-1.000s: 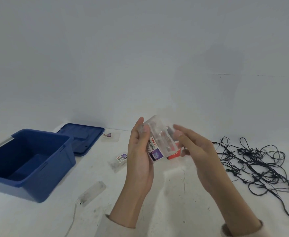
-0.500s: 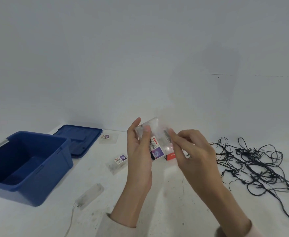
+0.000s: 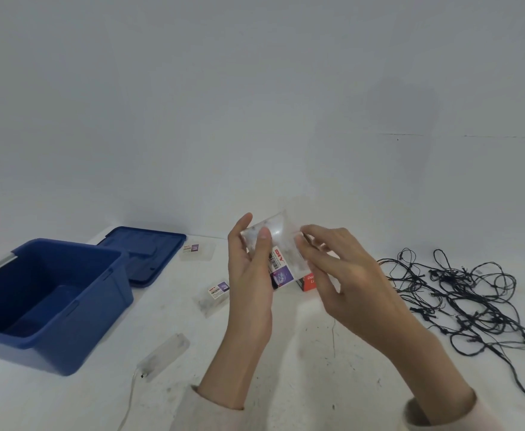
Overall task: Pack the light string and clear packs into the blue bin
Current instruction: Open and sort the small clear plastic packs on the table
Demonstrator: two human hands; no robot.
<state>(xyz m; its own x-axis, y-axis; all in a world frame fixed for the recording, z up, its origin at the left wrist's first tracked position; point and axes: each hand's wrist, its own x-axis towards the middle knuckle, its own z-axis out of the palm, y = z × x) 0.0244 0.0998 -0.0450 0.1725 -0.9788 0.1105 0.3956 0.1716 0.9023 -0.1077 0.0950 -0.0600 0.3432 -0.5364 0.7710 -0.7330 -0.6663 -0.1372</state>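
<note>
Clear pack (image 3: 281, 244) first: I have it raised above the table (image 3: 286, 362), between both hands and well to the right of the blue bin (image 3: 84, 325). My left hand (image 3: 248, 275) grips its left edge, with the fingers curled over the front beside the label (image 3: 281, 269). My right hand (image 3: 342, 275) pinches the upper right corner with its fingertips.

I judge that I'm mid-carry with one pack, not yet over the bin. The bin stands open at the left, its lid (image 3: 149, 253) lying flat just behind it. A second clear pack (image 3: 213, 295) lies on the table near my left hand, and a third clear pack (image 3: 197, 251) sits beside the lid. The light string (image 3: 460, 290) sprawls in a black tangle at the right.

Next I'd need to swing the held pack left, over the bin's rim, and release it. The film looks slippery, so I'd free one hand only once the pack is above the opening.
</note>
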